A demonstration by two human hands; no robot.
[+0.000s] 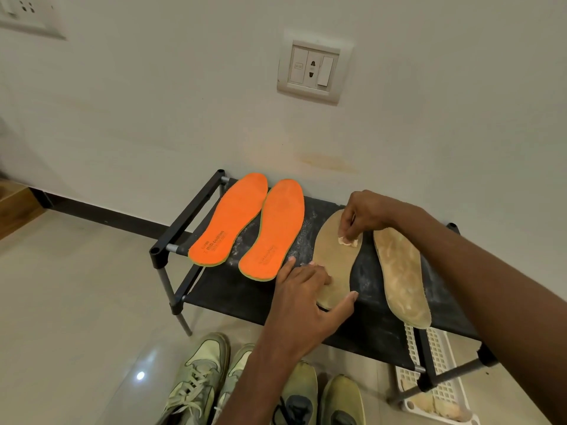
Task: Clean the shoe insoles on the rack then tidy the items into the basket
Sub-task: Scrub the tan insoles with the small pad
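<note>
Head view: right hand (365,214) rubs cloth (347,241) on tan insole (334,262)

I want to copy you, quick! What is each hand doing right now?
Left hand: open, fingers flat, pressing down the tan insole.
Right hand: closed, pinching a small pale wad against that same insole.

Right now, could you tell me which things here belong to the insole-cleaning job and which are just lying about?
Part of the job:
- tan insole being wiped, steadied by left hand
- small wipe pinched in right hand
- second tan insole
- two orange insoles
- black rack
- white basket

Just lying about:
- green shoes on the floor
- wall socket
</note>
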